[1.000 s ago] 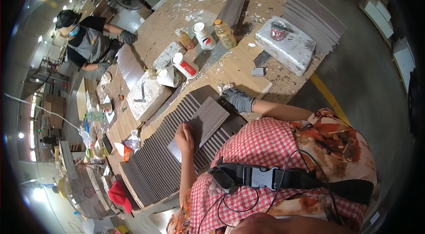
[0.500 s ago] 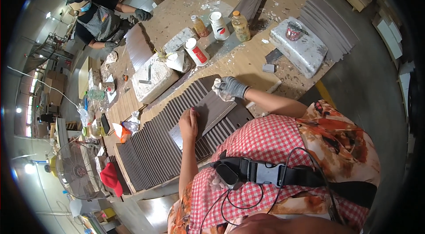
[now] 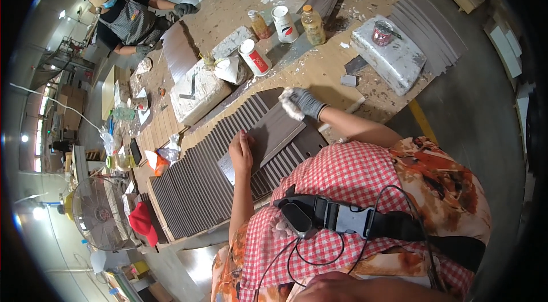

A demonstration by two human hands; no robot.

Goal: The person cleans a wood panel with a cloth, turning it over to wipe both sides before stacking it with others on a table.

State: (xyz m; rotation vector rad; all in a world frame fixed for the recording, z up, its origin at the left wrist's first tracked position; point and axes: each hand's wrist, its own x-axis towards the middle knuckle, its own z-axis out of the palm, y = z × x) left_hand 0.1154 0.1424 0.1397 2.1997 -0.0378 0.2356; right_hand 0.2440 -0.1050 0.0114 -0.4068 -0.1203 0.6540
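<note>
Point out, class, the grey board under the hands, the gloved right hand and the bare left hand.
grey board (image 3: 273,137), head view, on its bare middle face.
right hand (image 3: 305,102), head view, on the glove's back.
left hand (image 3: 241,153), head view, on the back of the hand.

I have one view only — a fisheye on the wearer's head, looking steeply down and forward over a checked shirt (image 3: 354,182) onto the workbench (image 3: 319,71). The bench sits close beneath the lens; beyond its far-left end the bent rim takes in a co-worker (image 3: 128,16) — well apart.
</note>
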